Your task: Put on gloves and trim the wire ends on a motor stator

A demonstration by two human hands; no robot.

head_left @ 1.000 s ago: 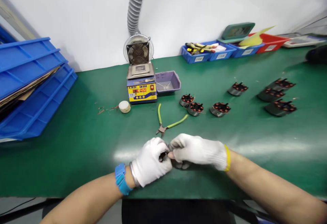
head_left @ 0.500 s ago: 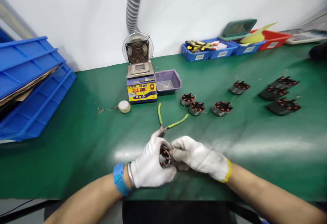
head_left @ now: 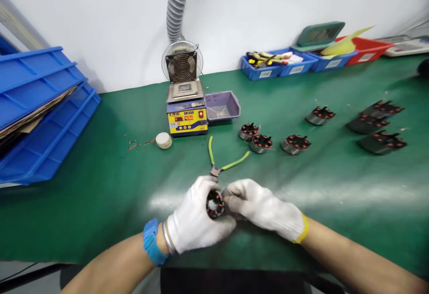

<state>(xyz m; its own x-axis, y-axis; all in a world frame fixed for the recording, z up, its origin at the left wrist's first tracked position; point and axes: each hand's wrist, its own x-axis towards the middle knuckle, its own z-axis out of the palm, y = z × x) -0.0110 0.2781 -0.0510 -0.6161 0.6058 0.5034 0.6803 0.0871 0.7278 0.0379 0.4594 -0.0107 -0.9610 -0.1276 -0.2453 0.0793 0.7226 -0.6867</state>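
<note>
My left hand [head_left: 197,218], in a white glove, wraps round a motor stator [head_left: 215,204] with copper windings, its round end tipped up towards me. The gloved fingers of my right hand [head_left: 253,204] are pinched together at the stator's right edge. What lies between those fingertips is too small to make out. Just beyond my left hand lie cutting pliers [head_left: 215,170], their green handles spread apart and pointing away from me.
Several more stators [head_left: 296,144] stand across the right side of the green table [head_left: 100,204]. Behind the pliers are a yellow-fronted solder pot [head_left: 187,122], a purple tray [head_left: 238,106] and a round white pad [head_left: 163,140]. Blue crates [head_left: 43,119] lean at left; small bins [head_left: 264,74] line the wall.
My left hand has turned the stator slightly, so its round end faces me more fully. My right fingers stay pinched at its edge. The view has shifted a little.
</note>
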